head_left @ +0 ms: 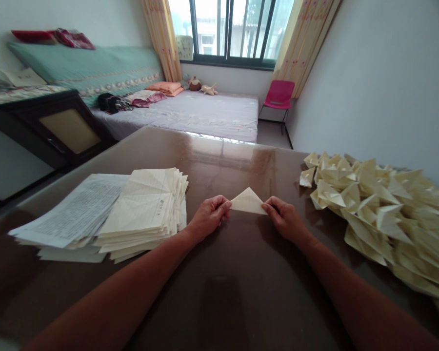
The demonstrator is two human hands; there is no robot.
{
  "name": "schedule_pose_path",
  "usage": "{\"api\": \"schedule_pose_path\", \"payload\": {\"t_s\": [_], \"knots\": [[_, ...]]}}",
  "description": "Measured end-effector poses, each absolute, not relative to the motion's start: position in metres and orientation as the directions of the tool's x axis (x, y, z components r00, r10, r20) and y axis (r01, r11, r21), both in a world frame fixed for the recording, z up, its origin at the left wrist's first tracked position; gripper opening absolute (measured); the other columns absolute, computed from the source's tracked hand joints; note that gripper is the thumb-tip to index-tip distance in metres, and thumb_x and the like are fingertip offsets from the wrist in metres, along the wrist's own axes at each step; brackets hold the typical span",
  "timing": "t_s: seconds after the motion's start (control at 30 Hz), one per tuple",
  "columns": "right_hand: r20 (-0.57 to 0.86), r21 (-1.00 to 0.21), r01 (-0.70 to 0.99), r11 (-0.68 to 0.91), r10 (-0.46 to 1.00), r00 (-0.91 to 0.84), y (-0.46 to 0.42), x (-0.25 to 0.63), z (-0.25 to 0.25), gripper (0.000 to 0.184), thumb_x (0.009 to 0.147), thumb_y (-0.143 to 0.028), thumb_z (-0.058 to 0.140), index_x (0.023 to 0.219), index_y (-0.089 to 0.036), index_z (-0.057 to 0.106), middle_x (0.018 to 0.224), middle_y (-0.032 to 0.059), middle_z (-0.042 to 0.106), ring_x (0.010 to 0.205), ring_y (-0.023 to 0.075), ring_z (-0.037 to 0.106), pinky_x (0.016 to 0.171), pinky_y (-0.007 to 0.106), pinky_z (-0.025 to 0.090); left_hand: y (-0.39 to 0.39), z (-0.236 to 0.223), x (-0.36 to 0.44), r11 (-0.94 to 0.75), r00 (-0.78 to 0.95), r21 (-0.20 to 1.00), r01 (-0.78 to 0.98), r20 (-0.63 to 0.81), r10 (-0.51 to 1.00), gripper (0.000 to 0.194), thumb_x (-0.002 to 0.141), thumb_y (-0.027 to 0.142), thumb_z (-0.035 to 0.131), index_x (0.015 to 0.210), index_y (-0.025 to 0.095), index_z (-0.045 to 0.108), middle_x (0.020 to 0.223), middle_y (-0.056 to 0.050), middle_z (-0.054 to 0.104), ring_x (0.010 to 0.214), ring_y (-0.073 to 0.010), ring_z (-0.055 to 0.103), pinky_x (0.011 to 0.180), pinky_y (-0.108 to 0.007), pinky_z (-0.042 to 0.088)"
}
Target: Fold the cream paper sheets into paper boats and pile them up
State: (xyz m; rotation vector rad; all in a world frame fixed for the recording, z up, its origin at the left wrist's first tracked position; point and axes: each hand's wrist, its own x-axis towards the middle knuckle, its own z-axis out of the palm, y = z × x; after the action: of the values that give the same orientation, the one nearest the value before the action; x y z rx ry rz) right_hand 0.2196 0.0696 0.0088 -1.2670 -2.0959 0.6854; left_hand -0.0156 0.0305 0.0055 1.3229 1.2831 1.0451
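Observation:
A cream sheet of paper folded into a triangle [249, 202] is held level just above or on the table, its peak pointing away from me. My left hand [212, 213] pinches its left corner between thumb and fingers. The right corner is pinched the same way by my right hand [282, 214]. Left of my hands lies a stack of creased cream paper sheets [142, 204], partly over a pile of white printed pages [76, 207]. To the right is a large heap of folded paper boats [380, 209].
The glossy brown table [219, 258] fills the foreground. Beyond it stand a bed [212, 114] with cushions and clothes, a pink chair [279, 95] by the wall, and a dark cabinet [64, 126] at the left. A square clock [185, 48] sits on the window sill.

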Motion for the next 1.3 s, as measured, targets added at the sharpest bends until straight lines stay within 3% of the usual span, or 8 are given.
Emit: {"api": "schedule_pose_path", "payload": {"t_s": [0.23, 0.47, 0.7, 0.9, 1.3], "knots": [[0.181, -0.688, 0.59, 0.423, 0.887, -0.425, 0.0719, 0.2218, 0.0087, 0.033, 0.092, -0.043, 0.044, 0.072, -0.02, 0.054, 0.06, -0.0009, 0.055, 0.058, 0.0139, 0.049, 0.056, 0.025, 0.036, 0.0308, 0.0026, -0.0155, 0.057, 0.081, 0.98, 0.191, -0.074, 0.994, 0.036, 0.084, 0.049, 0.054, 0.067, 0.017, 0.051, 0.054, 0.005, 0.051, 0.042, -0.0055, 0.038, 0.04, -0.017, 0.029], [0.178, -0.723, 0.562, 0.402, 0.894, -0.411, 0.0699, 0.2203, 0.0102, 0.033, 0.091, -0.045, 0.045, 0.072, -0.019, 0.055, 0.061, -0.002, 0.052, 0.059, 0.0132, 0.047, 0.057, 0.024, 0.036, 0.0311, 0.0082, -0.0196, -0.136, 0.08, 0.893, 0.429, 0.113, 0.99, 0.044, 0.088, 0.047, 0.049, 0.057, 0.017, 0.048, 0.05, 0.006, 0.044, 0.05, -0.0079, 0.038, 0.051, -0.02, 0.03], [0.118, -0.746, 0.567, 0.35, 0.907, -0.404, 0.0715, 0.2197, 0.008, 0.041, 0.09, -0.051, 0.043, 0.064, -0.019, 0.047, 0.055, -0.004, 0.041, 0.055, 0.0112, 0.038, 0.052, 0.024, 0.03, 0.0298, 0.0098, -0.02, -0.166, 0.049, 0.885, 0.435, 0.16, 0.986, 0.043, 0.09, 0.045, 0.048, 0.057, 0.017, 0.047, 0.052, 0.006, 0.043, 0.052, -0.0081, 0.038, 0.054, -0.021, 0.03], [0.104, -0.743, 0.569, 0.353, 0.9, -0.423, 0.0715, 0.2202, 0.0077, 0.042, 0.091, -0.05, 0.043, 0.064, -0.019, 0.049, 0.054, -0.0042, 0.042, 0.053, 0.0102, 0.038, 0.052, 0.023, 0.03, 0.032, 0.0056, -0.0235, -0.162, 0.033, 0.884, 0.439, 0.164, 0.986, 0.044, 0.09, 0.046, 0.047, 0.058, 0.016, 0.048, 0.051, 0.006, 0.042, 0.052, -0.0082, 0.038, 0.054, -0.021, 0.03], [0.229, -0.695, 0.575, 0.431, 0.891, -0.392, 0.0711, 0.2227, 0.0122, 0.042, 0.092, -0.046, 0.044, 0.061, -0.018, 0.047, 0.053, -0.0046, 0.04, 0.053, 0.0096, 0.039, 0.054, 0.023, 0.03, 0.0326, 0.008, -0.022, -0.147, 0.049, 0.821, 0.551, 0.145, 0.988, 0.046, 0.088, 0.048, 0.048, 0.056, 0.016, 0.052, 0.049, 0.006, 0.044, 0.051, -0.0079, 0.038, 0.053, -0.021, 0.028]]}}
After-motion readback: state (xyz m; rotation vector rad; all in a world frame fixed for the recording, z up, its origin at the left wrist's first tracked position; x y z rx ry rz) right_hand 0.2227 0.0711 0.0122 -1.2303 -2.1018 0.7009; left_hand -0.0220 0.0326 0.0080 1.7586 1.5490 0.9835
